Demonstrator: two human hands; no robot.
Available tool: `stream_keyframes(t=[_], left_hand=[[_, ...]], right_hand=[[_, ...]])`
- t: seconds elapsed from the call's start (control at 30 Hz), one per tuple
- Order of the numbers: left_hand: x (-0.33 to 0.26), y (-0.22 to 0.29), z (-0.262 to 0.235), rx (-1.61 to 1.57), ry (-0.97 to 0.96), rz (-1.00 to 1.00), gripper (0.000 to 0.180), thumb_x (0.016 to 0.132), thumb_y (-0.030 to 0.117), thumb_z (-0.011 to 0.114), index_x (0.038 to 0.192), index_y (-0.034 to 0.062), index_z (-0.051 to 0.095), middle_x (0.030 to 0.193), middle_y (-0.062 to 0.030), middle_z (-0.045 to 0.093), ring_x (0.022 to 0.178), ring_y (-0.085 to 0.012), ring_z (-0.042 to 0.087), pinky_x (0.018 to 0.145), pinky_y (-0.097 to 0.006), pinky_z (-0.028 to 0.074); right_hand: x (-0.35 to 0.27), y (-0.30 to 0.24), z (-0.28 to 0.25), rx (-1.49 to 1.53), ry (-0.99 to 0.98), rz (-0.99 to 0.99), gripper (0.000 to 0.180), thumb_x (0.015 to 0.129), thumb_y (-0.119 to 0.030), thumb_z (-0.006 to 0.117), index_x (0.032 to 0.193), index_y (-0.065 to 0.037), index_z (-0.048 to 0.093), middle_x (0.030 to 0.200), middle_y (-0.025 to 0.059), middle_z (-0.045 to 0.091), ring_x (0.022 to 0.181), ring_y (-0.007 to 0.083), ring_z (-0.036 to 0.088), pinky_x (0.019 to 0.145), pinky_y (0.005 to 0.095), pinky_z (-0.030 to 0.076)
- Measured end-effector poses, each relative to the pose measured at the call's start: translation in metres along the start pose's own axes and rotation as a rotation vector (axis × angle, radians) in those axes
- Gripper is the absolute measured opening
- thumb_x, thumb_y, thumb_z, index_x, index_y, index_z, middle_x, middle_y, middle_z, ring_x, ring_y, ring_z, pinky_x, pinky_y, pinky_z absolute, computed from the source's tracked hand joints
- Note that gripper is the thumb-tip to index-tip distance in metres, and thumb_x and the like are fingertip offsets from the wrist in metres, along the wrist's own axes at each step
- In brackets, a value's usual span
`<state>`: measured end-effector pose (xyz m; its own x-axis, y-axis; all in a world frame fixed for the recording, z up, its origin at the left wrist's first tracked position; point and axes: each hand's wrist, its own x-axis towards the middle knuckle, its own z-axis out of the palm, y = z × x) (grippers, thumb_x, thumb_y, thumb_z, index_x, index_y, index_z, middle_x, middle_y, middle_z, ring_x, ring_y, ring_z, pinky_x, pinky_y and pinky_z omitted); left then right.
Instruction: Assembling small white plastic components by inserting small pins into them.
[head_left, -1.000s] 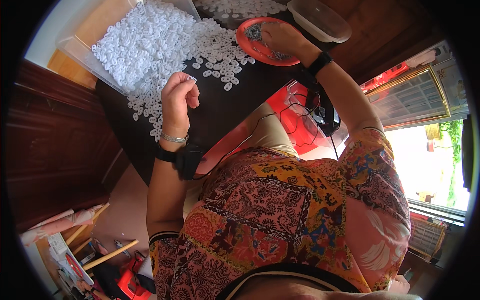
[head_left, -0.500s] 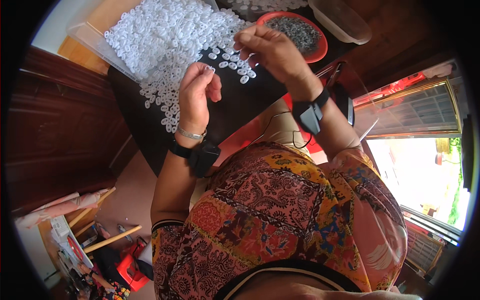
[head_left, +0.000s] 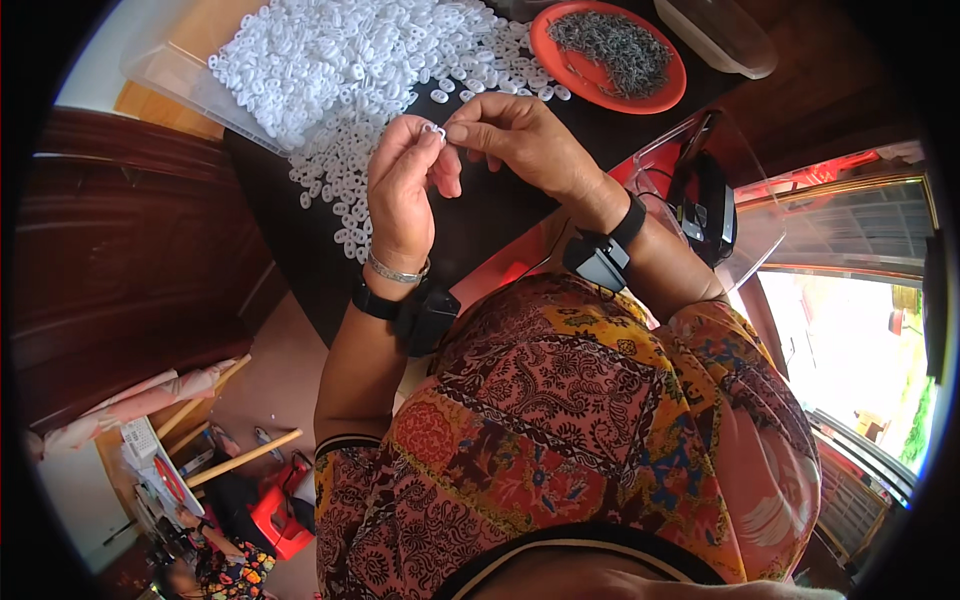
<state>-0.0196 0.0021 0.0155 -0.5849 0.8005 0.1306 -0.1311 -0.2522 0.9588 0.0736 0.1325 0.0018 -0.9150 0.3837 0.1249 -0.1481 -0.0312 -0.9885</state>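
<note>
We are seeing a heap of small white rings (head_left: 340, 70) spreading over the dark table (head_left: 480, 215) in the upper left of the frame. At upper centre, the left hand (head_left: 400, 195) is pinching one white ring (head_left: 433, 129) between its fingertips; the right hand (head_left: 520, 145) is closing thumb and forefinger against it. We cannot tell whether the right hand is holding a piece of its own. An orange plate (head_left: 560, 60) of dark bits is sitting upper right. We are judging this a fitting step, calling next for fine alignment.

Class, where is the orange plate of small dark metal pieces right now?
In the head view, the orange plate sits at the top of the dark table, beyond the right hand, right of the white ring pile.
</note>
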Motion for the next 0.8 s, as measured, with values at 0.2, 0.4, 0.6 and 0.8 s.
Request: stream_keyframes(t=[0.2,0.4,0.6,0.8], left_hand=[[0.000,-0.003,0.001,-0.002,-0.013,-0.069,0.015,0.093,0.017,0.042,0.089,0.0034,0.047,0.068,-0.0064,0.052,0.056,-0.0128,0.046,0.054,-0.023,0.038],[0.000,-0.005,-0.001,0.041,-0.015,-0.060,0.015,0.092,0.017,0.044,0.089,0.0036,0.049,0.068,-0.0059,0.053,0.056,-0.0124,0.047,0.053,-0.023,0.038],[0.000,-0.003,0.000,0.030,-0.009,-0.080,0.014,0.091,0.016,0.046,0.088,0.0036,0.051,0.068,-0.0058,0.054,0.055,-0.0115,0.048,0.053,-0.022,0.038],[-0.001,0.000,0.003,0.235,0.033,-0.001,0.013,0.087,0.014,0.051,0.078,0.0045,0.052,0.064,-0.0017,0.053,0.051,-0.0056,0.044,0.048,-0.018,0.037]], right_hand=[[-0.001,0.002,0.001,0.218,0.113,0.035,0.019,0.089,-0.024,0.062,0.091,-0.005,0.064,0.076,-0.0023,0.060,0.066,0.0048,0.052,0.056,0.0190,0.041],[-0.005,0.009,0.008,0.134,0.099,0.025,0.019,0.089,-0.024,0.061,0.091,-0.005,0.064,0.075,-0.0031,0.059,0.065,0.0041,0.052,0.054,0.0184,0.040],[-0.007,0.009,0.005,-0.001,0.137,0.030,0.019,0.089,-0.023,0.060,0.090,-0.005,0.064,0.073,-0.0037,0.058,0.064,0.0034,0.051,0.053,0.0175,0.039],[-0.006,-0.001,0.000,0.080,0.169,0.018,0.019,0.090,-0.023,0.060,0.091,-0.004,0.064,0.073,-0.0040,0.058,0.064,0.0036,0.050,0.054,0.0172,0.039]])
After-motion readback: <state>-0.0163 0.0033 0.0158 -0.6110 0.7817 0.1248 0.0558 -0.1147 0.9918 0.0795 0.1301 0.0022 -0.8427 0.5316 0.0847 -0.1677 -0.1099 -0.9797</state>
